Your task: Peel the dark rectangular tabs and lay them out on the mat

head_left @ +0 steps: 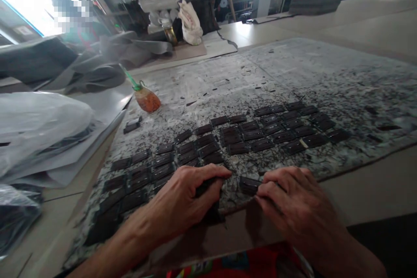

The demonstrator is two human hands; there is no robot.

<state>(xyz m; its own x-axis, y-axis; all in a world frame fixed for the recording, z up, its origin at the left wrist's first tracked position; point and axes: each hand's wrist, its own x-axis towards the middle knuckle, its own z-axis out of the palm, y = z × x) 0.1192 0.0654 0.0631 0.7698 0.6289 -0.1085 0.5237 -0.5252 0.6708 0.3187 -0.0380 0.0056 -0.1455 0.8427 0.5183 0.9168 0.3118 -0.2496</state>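
Now flat black rectangular piece (249,185) is pinched in R hand (293,210) grip; L hand (187,202) grip is clamped on black stack (208,186), over speckled worktop (325,78).

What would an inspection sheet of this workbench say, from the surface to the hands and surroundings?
Surface: speckled, scuffed board lying on a pale table.
Job's things: rows of dark rectangular pieces laid on the board; loose pieces near its left edge.
Clutter: orange bottle with green nozzle, leaning; plastic bags at left.
Hands: left hand curled round a dark stack; right hand with fingertips on a single piece at the near edge.
Cables: nothing seen.
Surroundings: a person at back left, fabric rolls, a white bag.
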